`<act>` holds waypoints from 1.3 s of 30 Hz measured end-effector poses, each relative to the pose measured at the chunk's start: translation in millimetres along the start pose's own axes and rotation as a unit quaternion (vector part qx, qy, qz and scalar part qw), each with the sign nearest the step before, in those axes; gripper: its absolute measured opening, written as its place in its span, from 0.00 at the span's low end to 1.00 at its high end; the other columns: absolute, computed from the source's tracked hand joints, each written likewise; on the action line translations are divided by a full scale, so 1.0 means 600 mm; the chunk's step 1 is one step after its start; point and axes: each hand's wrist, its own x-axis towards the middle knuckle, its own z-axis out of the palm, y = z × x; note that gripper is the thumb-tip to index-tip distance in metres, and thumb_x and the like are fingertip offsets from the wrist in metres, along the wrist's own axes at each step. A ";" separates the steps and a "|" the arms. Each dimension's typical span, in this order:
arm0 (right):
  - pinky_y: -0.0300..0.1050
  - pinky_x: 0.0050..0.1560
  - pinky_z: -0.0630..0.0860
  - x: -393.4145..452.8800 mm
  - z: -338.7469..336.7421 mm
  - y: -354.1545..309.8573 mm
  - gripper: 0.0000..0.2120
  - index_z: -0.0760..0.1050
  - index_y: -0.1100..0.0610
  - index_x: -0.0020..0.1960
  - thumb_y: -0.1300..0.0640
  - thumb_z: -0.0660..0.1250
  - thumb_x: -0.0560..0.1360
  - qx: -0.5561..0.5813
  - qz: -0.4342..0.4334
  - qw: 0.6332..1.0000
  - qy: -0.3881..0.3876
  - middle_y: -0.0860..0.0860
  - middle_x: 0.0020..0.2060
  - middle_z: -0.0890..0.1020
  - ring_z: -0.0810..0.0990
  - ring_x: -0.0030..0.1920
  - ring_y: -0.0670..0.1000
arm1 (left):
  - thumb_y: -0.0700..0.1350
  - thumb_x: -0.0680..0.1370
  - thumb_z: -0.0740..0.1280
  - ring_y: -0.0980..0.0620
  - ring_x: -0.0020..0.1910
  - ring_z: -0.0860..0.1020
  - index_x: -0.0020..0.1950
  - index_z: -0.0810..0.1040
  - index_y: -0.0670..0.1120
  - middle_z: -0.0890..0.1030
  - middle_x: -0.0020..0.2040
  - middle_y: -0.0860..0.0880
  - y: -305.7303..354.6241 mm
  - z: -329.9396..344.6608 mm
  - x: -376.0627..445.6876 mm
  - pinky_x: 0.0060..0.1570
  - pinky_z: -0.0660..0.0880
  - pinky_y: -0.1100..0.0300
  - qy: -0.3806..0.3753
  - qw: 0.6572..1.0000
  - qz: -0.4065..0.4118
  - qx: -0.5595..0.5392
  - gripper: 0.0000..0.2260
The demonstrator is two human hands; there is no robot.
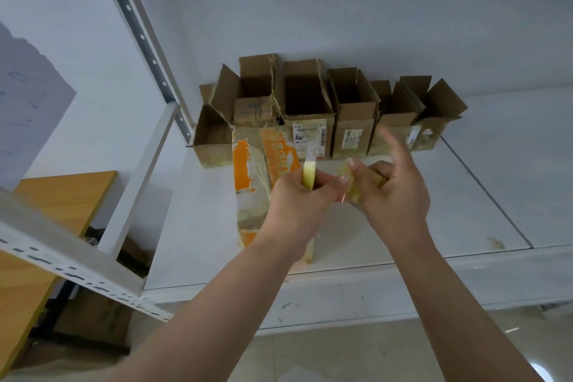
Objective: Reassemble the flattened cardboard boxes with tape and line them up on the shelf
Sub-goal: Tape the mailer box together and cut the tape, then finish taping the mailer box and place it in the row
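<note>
We have the left hand [299,195] gripping the yellowish tape roll [309,175] edge-on. Right hand [393,192] pinches the pulled tape end [353,189] just right of the roll, index finger blurred and raised. Both hands sit above the orange-and-white box [252,183] lying on the white shelf [465,195]. At the far side, a row of open brown boxes [313,108] stands against the wall, touching side by side.

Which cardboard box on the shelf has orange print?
The box lying nearest the hands, in front of the row. The open boxes lined up behind it are plain brown with labels.
</note>
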 end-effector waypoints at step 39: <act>0.56 0.72 0.62 -0.045 0.073 -0.043 0.28 0.66 0.49 0.74 0.39 0.50 0.78 -0.131 -0.140 0.933 -0.303 0.48 0.75 0.65 0.62 0.74 0.53 | 0.60 0.78 0.54 0.50 0.79 0.43 0.77 0.63 0.54 0.55 0.80 0.48 -0.085 -0.171 -0.004 0.77 0.47 0.54 -0.060 0.904 0.215 0.365 0.27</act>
